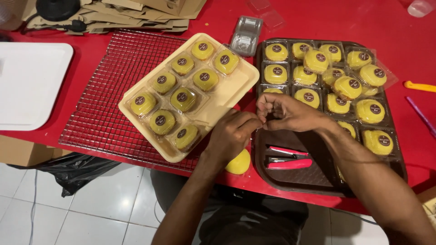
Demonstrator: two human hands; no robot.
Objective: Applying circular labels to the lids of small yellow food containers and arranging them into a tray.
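Observation:
My left hand [231, 136] and my right hand [284, 111] meet over the near left corner of a dark brown tray [295, 179], fingertips pinched together on something too small to make out. A bare yellow cake [239, 162] lies on the red table just under my left hand. The brown tray holds several yellow cakes in clear plastic boxes [318, 61] and a pink stapler [288, 159]. To the left, a cream tray [227, 97] carries several more boxed yellow cakes [183, 99].
A wire cooling rack [104, 109] lies under the cream tray. A white tray [27, 81] sits far left, flattened cardboard [136, 13] at the back, an empty clear box [246, 35] between trays. Yellow and purple tools [420, 86] lie at right. A black bag [77, 168] hangs below the table.

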